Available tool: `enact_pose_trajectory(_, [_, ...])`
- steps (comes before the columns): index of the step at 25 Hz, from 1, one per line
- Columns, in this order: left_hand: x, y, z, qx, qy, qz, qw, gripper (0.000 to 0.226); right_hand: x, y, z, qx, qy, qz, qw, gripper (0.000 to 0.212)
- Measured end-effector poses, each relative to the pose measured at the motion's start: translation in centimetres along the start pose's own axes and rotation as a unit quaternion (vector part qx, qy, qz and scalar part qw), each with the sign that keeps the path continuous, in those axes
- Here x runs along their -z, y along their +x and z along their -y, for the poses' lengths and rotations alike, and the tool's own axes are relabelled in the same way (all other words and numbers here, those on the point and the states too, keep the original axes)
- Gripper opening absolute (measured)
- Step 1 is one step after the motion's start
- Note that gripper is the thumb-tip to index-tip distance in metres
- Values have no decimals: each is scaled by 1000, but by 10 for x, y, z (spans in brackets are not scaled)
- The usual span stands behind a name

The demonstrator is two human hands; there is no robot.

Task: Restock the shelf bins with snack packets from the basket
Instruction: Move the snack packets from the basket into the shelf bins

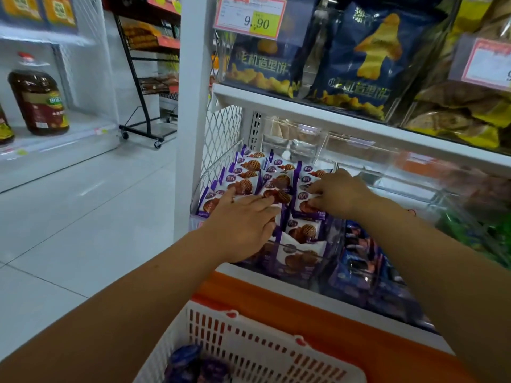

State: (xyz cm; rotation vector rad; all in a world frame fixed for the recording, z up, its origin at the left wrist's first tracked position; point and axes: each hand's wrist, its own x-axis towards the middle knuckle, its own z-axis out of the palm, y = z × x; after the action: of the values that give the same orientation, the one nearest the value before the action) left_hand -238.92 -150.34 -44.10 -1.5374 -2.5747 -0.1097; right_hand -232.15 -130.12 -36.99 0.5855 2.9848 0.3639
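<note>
Snack packet (302, 207) pinched by right hand (338, 193); packet rows (250, 172) steadied by flat, straight-fingered left hand (243, 219). Should be slotted upright.

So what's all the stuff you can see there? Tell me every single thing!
snack packets: many, purple and white, in rows in the lower shelf bin
clear bin: one, see-through, lower shelf
dark packets: several, dark blue, next bin to the right
big snack bags: two, dark blue with yellow, upper shelf
price tags: two, white with pink edges, upper shelf front
basket: one, white, at the bottom, in front of the shelf
basket packets: a few, bluish purple, inside the basket
bottle: one, dark brown, left shelf
wheeled rack: one, black, across the aisle
left hand: lying on the snack packets
right hand: pinching one of the snack packets
</note>
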Motion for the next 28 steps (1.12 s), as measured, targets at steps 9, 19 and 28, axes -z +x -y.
enact_pose_trajectory(9, [-55,-113,-4,-104,-109,-76,986,29,-118,-136,97,244,246,-157,925,29])
enact_pose_trajectory(19, [-286,-219,-15,243,-271,327,872,38,-394,-163,229,24,548,308,777,77])
enact_pose_trajectory(28, [-264,-211,-38,369,-367,258,814,26,-355,-189,232,-124,567,276,766,22])
